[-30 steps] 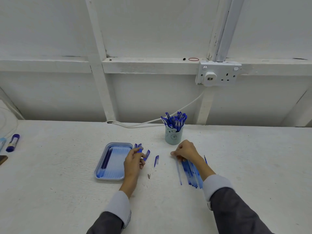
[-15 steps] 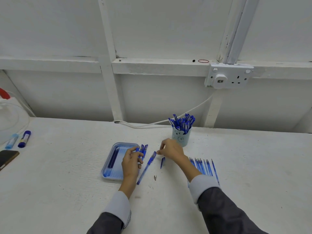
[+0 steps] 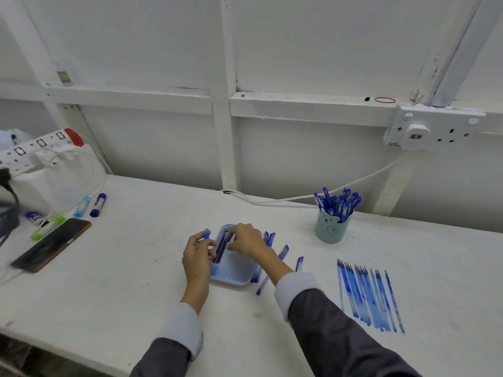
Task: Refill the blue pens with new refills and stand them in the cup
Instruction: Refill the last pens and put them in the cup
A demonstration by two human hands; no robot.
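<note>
Left hand (image 3: pixel 197 254), right hand (image 3: pixel 246 239) close, curled

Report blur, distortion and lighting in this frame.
Head view: motion blur smears the phone and cables at the left edge; the left hand and right hand look soft; wide-angle lens bends the wall beams; light is even, shadows faint, no glare.

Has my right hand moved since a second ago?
Yes: the right hand went left, from below the pale green cup to over the blue plastic tray.

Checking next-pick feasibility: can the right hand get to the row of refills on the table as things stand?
Probably yes. The right hand is over the tray; the refills lie uncovered to its right, only flat loose pens between.
</note>
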